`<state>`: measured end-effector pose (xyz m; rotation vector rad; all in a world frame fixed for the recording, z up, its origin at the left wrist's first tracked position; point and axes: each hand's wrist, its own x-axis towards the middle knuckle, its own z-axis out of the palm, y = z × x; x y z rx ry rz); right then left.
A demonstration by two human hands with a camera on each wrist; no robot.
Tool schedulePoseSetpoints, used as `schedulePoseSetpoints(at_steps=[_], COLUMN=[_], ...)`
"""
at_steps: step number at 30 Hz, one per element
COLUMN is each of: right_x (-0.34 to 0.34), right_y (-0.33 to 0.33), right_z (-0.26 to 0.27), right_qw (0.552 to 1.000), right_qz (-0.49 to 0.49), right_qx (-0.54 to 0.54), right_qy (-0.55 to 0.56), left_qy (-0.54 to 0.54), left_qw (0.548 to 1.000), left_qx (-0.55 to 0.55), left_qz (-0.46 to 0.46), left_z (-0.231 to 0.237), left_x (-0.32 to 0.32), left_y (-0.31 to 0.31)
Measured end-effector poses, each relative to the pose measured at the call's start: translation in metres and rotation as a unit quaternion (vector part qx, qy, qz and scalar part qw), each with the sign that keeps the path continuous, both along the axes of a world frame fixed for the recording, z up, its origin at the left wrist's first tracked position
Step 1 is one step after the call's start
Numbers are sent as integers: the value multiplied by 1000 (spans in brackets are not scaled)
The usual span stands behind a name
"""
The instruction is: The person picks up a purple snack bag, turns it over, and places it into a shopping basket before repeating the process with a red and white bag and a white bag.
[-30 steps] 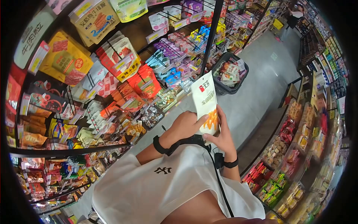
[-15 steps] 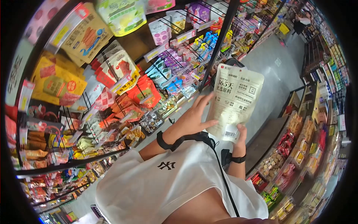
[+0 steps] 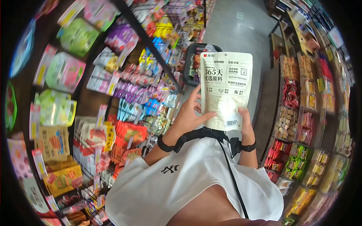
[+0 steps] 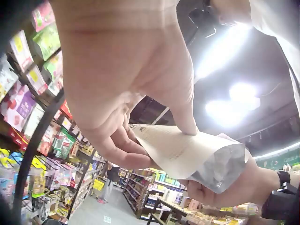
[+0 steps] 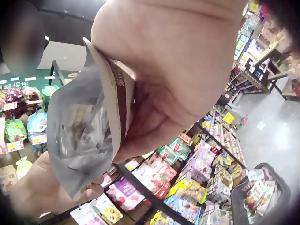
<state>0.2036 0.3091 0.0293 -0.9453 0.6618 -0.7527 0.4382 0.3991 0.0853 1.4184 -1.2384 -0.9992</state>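
Observation:
A cream-white pouch with black print and a barcode is held upright in front of the chest. My left hand pinches its left side, thumb on the printed face and fingers behind. At the lower right edge my right hand grips it with the thumb in front; its other fingers are hidden behind the pouch. In the left wrist view the pouch lies between left thumb and fingers. The right wrist view shows the pouch's clear gusseted bottom beside the right hand.
Racks of hanging snack bags stand on the left. A dark basket holding packets is on the floor beyond the pouch, partly covered by it. Bins of wrapped snacks line the right side; the grey aisle floor runs ahead.
The pouch has turned from its picture side to its printed, barcoded side. Both hands shifted on it, and the left fingers now reach behind its edge. The head view has swung round.

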Motion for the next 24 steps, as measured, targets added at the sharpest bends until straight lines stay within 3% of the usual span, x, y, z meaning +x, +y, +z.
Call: schedulePoseSetpoints(at_steps=[11, 16, 24], right_x=[-145, -174, -174], right_y=[-163, -205, -276], right_z=[33, 36, 27], right_qw=[983, 980, 981], right_qz=[-144, -170, -147], right_qx=[-77, -63, -47], right_qy=[85, 88, 115], left_qy=[-42, -18, -14], left_qw=[993, 990, 990], left_qx=[-27, -7, 36], left_qz=[-105, -137, -138], left_z=[-1, 2, -7], left_x=[-132, -161, -157], left_y=[-220, -276, -346])
